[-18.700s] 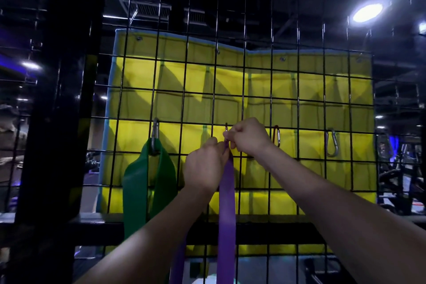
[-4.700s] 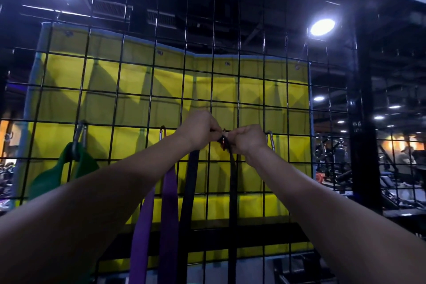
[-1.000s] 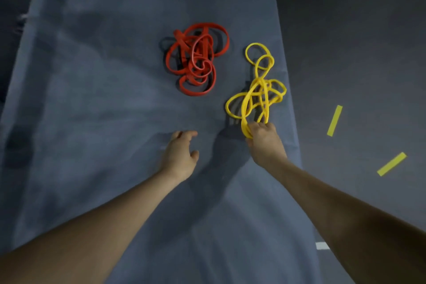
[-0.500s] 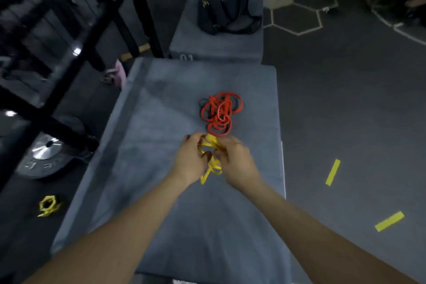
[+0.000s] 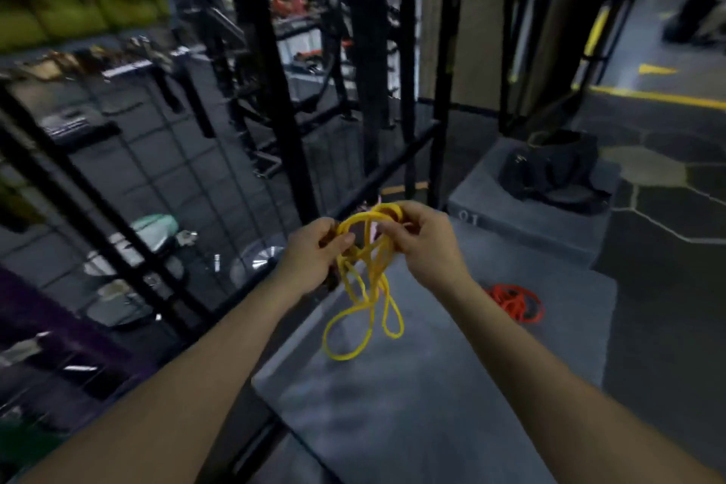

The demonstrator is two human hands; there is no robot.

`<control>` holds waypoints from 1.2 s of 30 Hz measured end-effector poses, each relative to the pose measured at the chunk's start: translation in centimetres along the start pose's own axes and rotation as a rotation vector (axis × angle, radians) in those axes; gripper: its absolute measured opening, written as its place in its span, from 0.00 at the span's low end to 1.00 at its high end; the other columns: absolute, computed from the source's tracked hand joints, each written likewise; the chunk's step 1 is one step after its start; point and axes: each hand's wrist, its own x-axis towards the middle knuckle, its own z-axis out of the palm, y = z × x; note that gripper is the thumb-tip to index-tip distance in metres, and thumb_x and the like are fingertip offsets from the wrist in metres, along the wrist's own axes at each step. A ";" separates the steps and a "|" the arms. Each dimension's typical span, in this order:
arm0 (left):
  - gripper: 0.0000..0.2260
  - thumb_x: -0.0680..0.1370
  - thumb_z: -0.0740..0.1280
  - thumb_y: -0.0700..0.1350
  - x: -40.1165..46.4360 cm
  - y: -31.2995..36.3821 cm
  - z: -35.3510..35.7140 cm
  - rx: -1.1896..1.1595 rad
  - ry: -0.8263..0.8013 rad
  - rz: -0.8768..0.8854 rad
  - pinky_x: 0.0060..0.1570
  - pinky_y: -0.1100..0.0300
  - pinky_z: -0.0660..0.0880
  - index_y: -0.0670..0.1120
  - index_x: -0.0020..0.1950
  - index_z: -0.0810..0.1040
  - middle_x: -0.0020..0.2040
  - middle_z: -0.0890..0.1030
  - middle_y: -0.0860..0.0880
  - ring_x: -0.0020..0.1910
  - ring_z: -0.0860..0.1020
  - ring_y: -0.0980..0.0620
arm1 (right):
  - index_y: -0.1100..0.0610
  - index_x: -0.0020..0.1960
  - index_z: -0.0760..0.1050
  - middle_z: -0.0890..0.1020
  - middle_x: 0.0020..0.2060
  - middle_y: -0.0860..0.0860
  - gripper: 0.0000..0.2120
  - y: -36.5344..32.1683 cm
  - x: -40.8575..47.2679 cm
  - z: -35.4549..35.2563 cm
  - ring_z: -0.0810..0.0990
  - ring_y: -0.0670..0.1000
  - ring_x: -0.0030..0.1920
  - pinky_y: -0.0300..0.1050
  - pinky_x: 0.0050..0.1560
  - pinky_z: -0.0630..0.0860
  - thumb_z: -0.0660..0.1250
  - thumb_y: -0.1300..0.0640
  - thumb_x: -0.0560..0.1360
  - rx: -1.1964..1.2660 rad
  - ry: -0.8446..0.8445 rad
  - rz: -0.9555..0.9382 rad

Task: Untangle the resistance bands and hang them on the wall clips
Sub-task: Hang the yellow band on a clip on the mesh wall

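1. The yellow band is the landmark: a tangled bundle of thin loops held in the air above the grey padded bench.
2. The left hand grips the left side of the yellow band's upper knot, its fingers curled closed around the strands.
3. The right hand grips the right side of the same knot, its fingers pinched closed on a loop at the top of the yellow band.
4. Between the 2 hands the yellow band arches upward in a small bow; below them 2 longer loops hang free, clear of the bench surface as far as can be told.
5. The red band lies in a tangled heap on the bench, to the right of the yellow band and beyond the right forearm, apart from both hands.
6. Further back and to the right of the yellow band stands a second grey block marked "01", with a dark bag lying on top of it.
7. To the left of the yellow band rises a black wire grid on a black frame, blurred by motion.
8. A purple band shows at the far left, low down against the grid, well apart from the yellow band.
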 end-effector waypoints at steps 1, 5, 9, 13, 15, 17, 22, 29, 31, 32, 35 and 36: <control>0.10 0.77 0.66 0.44 -0.1 0.0 -1.5 -0.037 0.020 -0.006 0.39 0.53 0.72 0.39 0.41 0.73 0.36 0.75 0.40 0.36 0.75 0.49 | 0.48 0.37 0.77 0.80 0.32 0.49 0.08 -1.1 0.5 0.6 0.79 0.51 0.35 0.56 0.44 0.79 0.69 0.60 0.73 0.033 -0.004 -0.005; 0.09 0.76 0.66 0.38 -0.4 -0.1 -6.5 -0.212 0.071 -0.005 0.38 0.56 0.78 0.43 0.37 0.72 0.33 0.76 0.43 0.30 0.78 0.56 | 0.52 0.42 0.80 0.84 0.38 0.54 0.04 -5.0 2.5 2.8 0.84 0.55 0.41 0.55 0.45 0.81 0.68 0.58 0.75 0.106 -0.019 0.017; 0.08 0.78 0.65 0.42 -0.7 -0.3 -11.1 -0.001 0.134 0.051 0.30 0.69 0.69 0.43 0.39 0.74 0.31 0.74 0.50 0.26 0.73 0.62 | 0.59 0.46 0.80 0.82 0.35 0.52 0.06 -7.4 3.5 5.2 0.82 0.50 0.34 0.44 0.36 0.80 0.66 0.59 0.76 0.114 -0.012 0.010; 0.10 0.81 0.59 0.47 -0.5 -1.0 -14.5 0.019 0.041 0.020 0.33 0.58 0.69 0.49 0.39 0.69 0.33 0.72 0.51 0.28 0.72 0.55 | 0.56 0.43 0.75 0.80 0.35 0.52 0.08 -9.0 4.7 7.0 0.80 0.52 0.34 0.47 0.36 0.78 0.62 0.56 0.79 0.091 0.090 0.033; 0.11 0.82 0.56 0.47 -0.5 -1.2 -15.7 -0.110 0.023 -0.032 0.36 0.55 0.74 0.48 0.39 0.68 0.33 0.73 0.48 0.28 0.75 0.54 | 0.59 0.45 0.73 0.77 0.36 0.55 0.10 -9.7 5.5 7.8 0.75 0.52 0.35 0.45 0.34 0.73 0.58 0.55 0.80 0.066 0.137 0.040; 0.13 0.81 0.56 0.49 -0.4 -1.6 -17.0 -0.052 0.036 -0.025 0.35 0.57 0.70 0.47 0.39 0.70 0.32 0.71 0.47 0.29 0.72 0.52 | 0.62 0.48 0.72 0.75 0.37 0.56 0.12 -10.3 6.3 8.4 0.73 0.53 0.36 0.48 0.34 0.71 0.56 0.54 0.81 0.039 0.184 0.042; 0.10 0.76 0.65 0.56 -0.2 -3.3 -20.2 0.189 -0.076 -0.007 0.37 0.60 0.68 0.50 0.41 0.76 0.35 0.75 0.51 0.34 0.73 0.54 | 0.60 0.45 0.69 0.71 0.35 0.56 0.13 -10.9 8.1 9.7 0.68 0.52 0.33 0.45 0.31 0.65 0.53 0.53 0.82 0.035 0.264 0.059; 0.09 0.78 0.63 0.50 0.4 -5.2 -22.0 0.449 -0.080 -0.083 0.32 0.64 0.67 0.48 0.41 0.73 0.39 0.75 0.50 0.36 0.73 0.54 | 0.60 0.37 0.67 0.67 0.27 0.53 0.18 -11.3 9.9 7.1 0.64 0.50 0.26 0.44 0.26 0.61 0.52 0.53 0.82 0.002 0.411 0.137; 0.09 0.80 0.61 0.49 0.8 -5.1 -22.3 0.224 -0.021 -0.160 0.33 0.63 0.65 0.47 0.42 0.74 0.37 0.74 0.48 0.35 0.71 0.53 | 0.60 0.36 0.67 0.68 0.27 0.53 0.18 -10.9 10.5 6.0 0.65 0.50 0.26 0.43 0.26 0.61 0.53 0.54 0.82 -0.025 0.446 0.135; 0.09 0.80 0.61 0.48 1.0 -4.9 -22.3 0.115 0.026 -0.193 0.34 0.62 0.65 0.47 0.41 0.74 0.36 0.73 0.48 0.35 0.70 0.52 | 0.60 0.36 0.67 0.68 0.27 0.53 0.18 -10.6 10.7 5.8 0.66 0.50 0.27 0.43 0.26 0.61 0.53 0.54 0.82 -0.031 0.450 0.134; 0.08 0.81 0.60 0.44 1.6 -3.5 -21.8 -0.266 0.131 -0.287 0.38 0.63 0.72 0.46 0.43 0.73 0.36 0.73 0.47 0.37 0.75 0.52 | 0.61 0.38 0.68 0.68 0.28 0.52 0.17 -9.4 11.7 5.5 0.66 0.50 0.28 0.44 0.28 0.61 0.54 0.53 0.82 -0.053 0.446 0.152; 0.07 0.81 0.60 0.42 1.9 -3.2 -21.9 -0.386 0.145 -0.319 0.37 0.63 0.75 0.45 0.44 0.73 0.36 0.74 0.47 0.37 0.76 0.53 | 0.62 0.39 0.69 0.68 0.28 0.52 0.17 -9.1 12.0 5.3 0.66 0.51 0.29 0.44 0.28 0.61 0.54 0.52 0.81 -0.069 0.454 0.155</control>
